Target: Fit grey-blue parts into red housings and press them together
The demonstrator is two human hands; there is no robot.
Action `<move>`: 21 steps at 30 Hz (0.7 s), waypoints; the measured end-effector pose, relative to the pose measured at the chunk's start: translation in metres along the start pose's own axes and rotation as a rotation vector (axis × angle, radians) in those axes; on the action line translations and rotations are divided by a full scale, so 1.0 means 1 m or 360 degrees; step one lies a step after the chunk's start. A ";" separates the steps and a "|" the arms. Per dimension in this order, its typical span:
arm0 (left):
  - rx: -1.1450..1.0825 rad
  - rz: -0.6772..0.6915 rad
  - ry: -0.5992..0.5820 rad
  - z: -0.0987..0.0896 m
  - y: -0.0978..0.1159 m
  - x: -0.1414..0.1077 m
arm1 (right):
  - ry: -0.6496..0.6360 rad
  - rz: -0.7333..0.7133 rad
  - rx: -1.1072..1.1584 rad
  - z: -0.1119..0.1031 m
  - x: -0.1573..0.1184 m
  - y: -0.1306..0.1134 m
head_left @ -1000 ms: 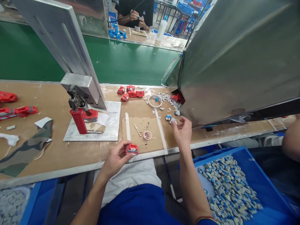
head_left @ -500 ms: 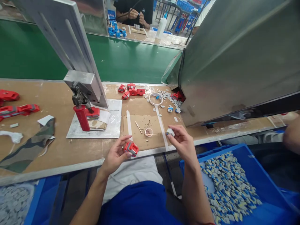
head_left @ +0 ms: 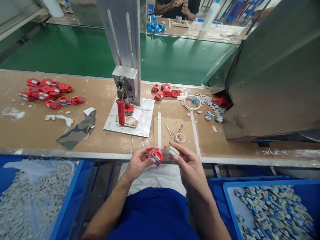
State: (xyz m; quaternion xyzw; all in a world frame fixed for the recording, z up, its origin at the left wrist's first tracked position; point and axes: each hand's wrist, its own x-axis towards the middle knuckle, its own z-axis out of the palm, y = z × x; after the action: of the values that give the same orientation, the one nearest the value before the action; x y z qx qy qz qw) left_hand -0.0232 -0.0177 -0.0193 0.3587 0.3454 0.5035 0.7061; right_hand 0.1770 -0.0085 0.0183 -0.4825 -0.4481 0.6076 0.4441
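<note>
My left hand (head_left: 140, 162) grips a red and grey plastic part (head_left: 155, 156) by its sides, over the front edge of the table. Close to its right, my right hand (head_left: 187, 160) pinches a small grey piece with yellow and blue on it (head_left: 172, 151) between thumb and fingers. The two parts are a short gap apart. Beyond them, on a brown board (head_left: 163, 125), lie a small round dish (head_left: 180, 137) with a thin stick across it and a short whitish stick (head_left: 169, 130).
A press with a red handle (head_left: 121, 112) stands left of centre. Red parts (head_left: 47, 90) lie at the left; a tape roll (head_left: 192, 102) is behind the board. Bins of grey pieces (head_left: 47, 186) and coloured pieces (head_left: 275, 206) flank me. Another person's hands (head_left: 185, 8) show across the green belt.
The view has swung left. My right hand has come in beside my left hand with the grey piece, whose yellow and blue side now shows. The red part is still held.
</note>
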 end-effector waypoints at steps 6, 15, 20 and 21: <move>0.0140 -0.0014 0.0134 0.014 0.003 -0.002 | 0.0097 -0.0150 -0.0104 0.011 -0.006 -0.004; 0.0201 -0.0056 0.0125 0.021 0.004 0.003 | 0.0170 -0.0229 -0.0089 0.016 -0.007 -0.007; 0.0250 -0.0083 0.0144 0.021 0.006 0.005 | 0.0140 -0.0330 -0.0377 0.010 -0.007 -0.002; 0.0282 -0.0088 0.0134 0.020 0.007 0.005 | 0.0132 -0.0356 -0.0441 0.009 -0.007 -0.001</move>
State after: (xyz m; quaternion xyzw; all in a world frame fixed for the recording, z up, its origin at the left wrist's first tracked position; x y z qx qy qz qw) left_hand -0.0080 -0.0145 -0.0041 0.3886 0.4277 0.4660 0.6700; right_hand 0.1688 -0.0165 0.0214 -0.5109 -0.5597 0.4665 0.4562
